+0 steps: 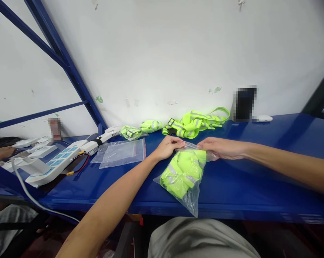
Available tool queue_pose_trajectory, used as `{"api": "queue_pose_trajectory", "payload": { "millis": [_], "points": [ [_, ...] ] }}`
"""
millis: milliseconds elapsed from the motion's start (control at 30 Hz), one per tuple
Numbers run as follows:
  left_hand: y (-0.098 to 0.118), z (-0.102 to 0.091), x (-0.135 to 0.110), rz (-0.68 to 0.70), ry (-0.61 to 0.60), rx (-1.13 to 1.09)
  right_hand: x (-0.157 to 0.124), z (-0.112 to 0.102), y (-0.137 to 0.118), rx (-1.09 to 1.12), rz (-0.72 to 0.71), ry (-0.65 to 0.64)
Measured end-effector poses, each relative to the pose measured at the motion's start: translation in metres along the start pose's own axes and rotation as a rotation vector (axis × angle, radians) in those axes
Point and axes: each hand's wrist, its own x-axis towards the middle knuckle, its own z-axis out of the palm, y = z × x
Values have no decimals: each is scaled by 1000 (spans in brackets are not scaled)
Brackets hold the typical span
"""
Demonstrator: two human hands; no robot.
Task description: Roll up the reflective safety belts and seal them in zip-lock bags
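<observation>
A clear plastic zip bag [192, 206] rests near the front edge of the blue table, its top edge toward the wall. Folded inside it is a fluorescent yellow-green reflective vest [182, 173] with grey stripes. My left hand [170, 146] pinches the top left of the bag between thumb and fingers. At the top right corner, my right hand [218, 147] grips the same edge, its fingers closed on the plastic. Whether the seal is closed cannot be made out. Beyond my hands lies a loose reflective strap vest [195, 123] with black buckles.
Flat clear bags [124, 154] lie left of my left arm. Two bundled vests [131, 132] sit by the wall. A white power strip [55, 163] with cables stands further left, near another person's hand [1, 154]. A dark phone-like object [244, 104] leans on the wall.
</observation>
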Motion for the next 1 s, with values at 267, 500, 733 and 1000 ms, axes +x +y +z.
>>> {"api": "queue_pose_trajectory", "payload": {
  "millis": [267,500,733,1000],
  "points": [
    [8,-4,-2,18,-91,119,-32,5,-1,-99,37,-18],
    [58,-26,-6,-2,-418,578,-7,17,-20,-697,-271,178],
    [92,-27,3,56,-473,791,14,29,-14,-727,-477,390],
    [75,-12,-4,-6,-559,632,-7,21,-10,-220,-146,209]
  ]
}}
